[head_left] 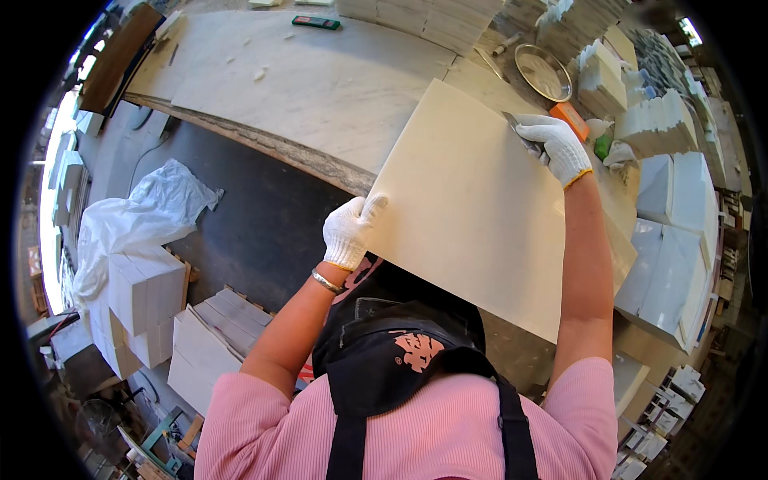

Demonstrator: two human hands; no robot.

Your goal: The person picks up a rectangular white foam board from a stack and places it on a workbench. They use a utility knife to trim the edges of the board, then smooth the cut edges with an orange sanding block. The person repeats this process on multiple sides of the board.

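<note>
Left hand (pixel 348 232) pinches panel (pixel 472 200); right hand (pixel 556 146) – curled – grips blade (pixel 510 122).

Straight into a workshop now, by the look of it one for stone or tile: just see that long, veined surface (pixel 320 112), scattered with pale chips (pixel 260 75), and that big cream panel (pixel 472 192) right up front! Over to the right, stack upon stack of pale slabs (pixel 660 124), crowded in near a round bowl (pixel 569 80) with a shiny rim, and across to the left, down by the dark floor (pixel 260 208), more white, boxy stacks (pixel 140 292), partly draped in crumpled plastic sheeting (pixel 152 208). And dressed for manual work too, in white knitted gloves (pixel 564 148) and a black apron (pixel 372 376)!
</note>
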